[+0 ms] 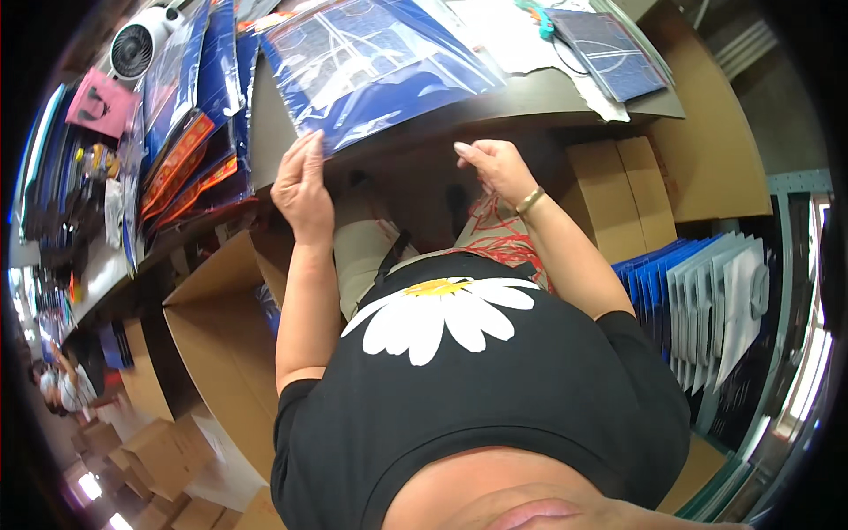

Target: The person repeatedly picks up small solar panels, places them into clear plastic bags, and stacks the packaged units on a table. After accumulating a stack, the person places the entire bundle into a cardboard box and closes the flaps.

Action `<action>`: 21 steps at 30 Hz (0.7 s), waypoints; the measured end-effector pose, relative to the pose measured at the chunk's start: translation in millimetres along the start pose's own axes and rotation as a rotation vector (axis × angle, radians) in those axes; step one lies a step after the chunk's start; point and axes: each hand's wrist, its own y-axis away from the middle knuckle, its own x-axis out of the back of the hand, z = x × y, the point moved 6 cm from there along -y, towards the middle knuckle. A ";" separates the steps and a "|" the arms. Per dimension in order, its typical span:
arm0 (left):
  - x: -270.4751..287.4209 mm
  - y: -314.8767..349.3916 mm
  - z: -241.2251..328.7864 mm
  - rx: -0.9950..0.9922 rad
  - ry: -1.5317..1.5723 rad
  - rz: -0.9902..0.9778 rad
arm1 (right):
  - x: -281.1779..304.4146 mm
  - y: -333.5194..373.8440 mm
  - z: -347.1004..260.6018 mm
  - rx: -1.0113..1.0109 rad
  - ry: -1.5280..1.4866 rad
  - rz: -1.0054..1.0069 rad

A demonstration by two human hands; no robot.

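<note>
On the table edge in front of me lies a flat blue sheet in a clear plastic sleeve (pixel 380 75), printed with pale lines. My left hand (pixel 305 190) is at the sleeve's near left corner, its fingers pressed together on the edge. Off the table's front edge, my right hand (pixel 499 168) hangs in the air with thumb and forefinger drawn close. Whether anything small sits in that pinch cannot be made out. A bracelet circles the right wrist.
More sleeved blue packs (pixel 199 115) with orange strips lie left, by a white fan (pixel 132 44). White paper (pixel 512 40) and a stacked blue pack (pixel 609 57) lie right. Cardboard boxes (pixel 221 327) stand below; blue and grey folders (pixel 707 291) stand right. Another person (pixel 66 384) is far left.
</note>
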 end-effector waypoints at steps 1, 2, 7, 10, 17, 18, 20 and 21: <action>2.5 -2.7 -2.4 0.048 0.054 0.030 | -0.2 -1.3 -6.2 0.026 -0.099 -0.012; 3.4 -3.9 -1.4 0.079 0.103 0.044 | -0.1 -2.7 -11.7 0.054 -0.197 -0.026; 15.8 -5.2 -25.1 0.210 0.283 0.062 | 2.1 -24.1 -43.9 0.157 -0.504 -0.031; 21.8 -3.1 -33.8 0.226 0.299 0.100 | 2.6 -39.7 -59.0 0.142 -0.602 0.006; 16.3 4.9 -50.5 0.051 0.091 0.037 | 1.7 -73.0 -69.7 0.234 -0.580 0.191; 9.1 3.2 -48.8 0.018 0.066 -0.015 | 9.5 -68.4 -77.8 0.303 -0.568 0.206; 8.9 -0.8 -36.5 -0.125 -0.019 -0.051 | 32.3 -53.2 -102.8 0.561 -0.225 0.246; 11.9 -3.2 -28.6 -0.100 0.003 -0.051 | 45.2 -43.7 -112.4 0.689 -0.017 0.305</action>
